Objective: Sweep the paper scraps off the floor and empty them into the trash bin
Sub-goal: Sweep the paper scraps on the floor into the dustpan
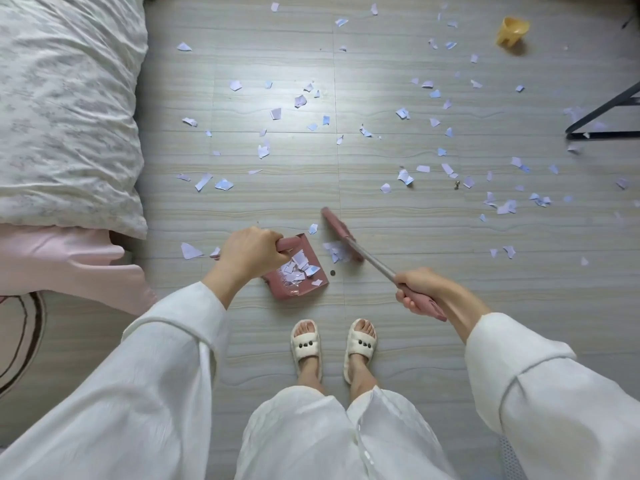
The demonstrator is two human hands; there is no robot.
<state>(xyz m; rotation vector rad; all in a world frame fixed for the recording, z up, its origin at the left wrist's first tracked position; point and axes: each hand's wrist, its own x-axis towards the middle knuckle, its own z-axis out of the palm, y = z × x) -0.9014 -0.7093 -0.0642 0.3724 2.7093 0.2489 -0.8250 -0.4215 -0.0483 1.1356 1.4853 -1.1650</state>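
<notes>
My left hand (pixel 250 250) grips the handle of a pink dustpan (pixel 300 285) that rests on the floor and holds several white paper scraps. My right hand (pixel 419 289) grips the handle of a pink broom (pixel 341 233). Its brush head lies on the floor just right of the dustpan, against a small pile of scraps (pixel 336 251). Several more paper scraps (pixel 403 176) lie scattered over the grey tiled floor ahead and to the right. No trash bin is visible.
A bed with a floral quilt (pixel 65 109) and pink sheet fills the left side. A yellow plastic cup (pixel 512 32) lies on the floor at the far right. A black metal frame leg (pixel 602 114) stands at the right edge. My slippered feet (pixel 332 344) stand behind the dustpan.
</notes>
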